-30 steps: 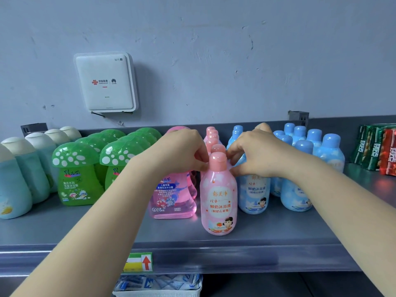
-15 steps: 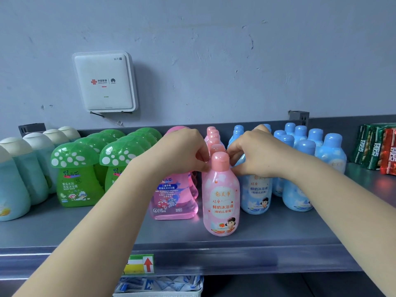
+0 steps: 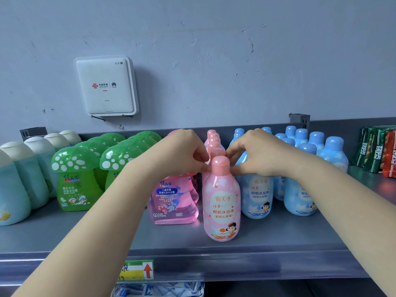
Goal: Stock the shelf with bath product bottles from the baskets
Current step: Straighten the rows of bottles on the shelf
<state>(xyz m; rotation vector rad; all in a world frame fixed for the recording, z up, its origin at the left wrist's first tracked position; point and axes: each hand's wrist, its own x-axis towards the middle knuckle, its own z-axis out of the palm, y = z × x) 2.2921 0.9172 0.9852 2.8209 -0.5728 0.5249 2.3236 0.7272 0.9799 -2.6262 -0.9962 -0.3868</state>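
A pink bath bottle (image 3: 221, 202) with a pink cap stands at the front of a row of matching pink bottles (image 3: 212, 138) on the grey shelf (image 3: 192, 243). My left hand (image 3: 182, 153) pinches its neck from the left with curled fingers. From the right, my right hand (image 3: 257, 153) pinches the same neck. A clear pink mushroom-shaped bottle (image 3: 173, 200) stands just left of it, partly behind my left wrist.
Green mushroom bottles (image 3: 75, 179) and teal bottles (image 3: 12, 189) fill the shelf's left. Blue bottles (image 3: 300, 189) stand right of the pink row, green and red packets (image 3: 379, 151) at the far right. A white router (image 3: 106, 85) hangs on the wall. A price tag (image 3: 137, 271) marks the shelf edge.
The front pink bottle has shifted slightly to the right and forward between my fingers. Both hands keep their hold on its neck.
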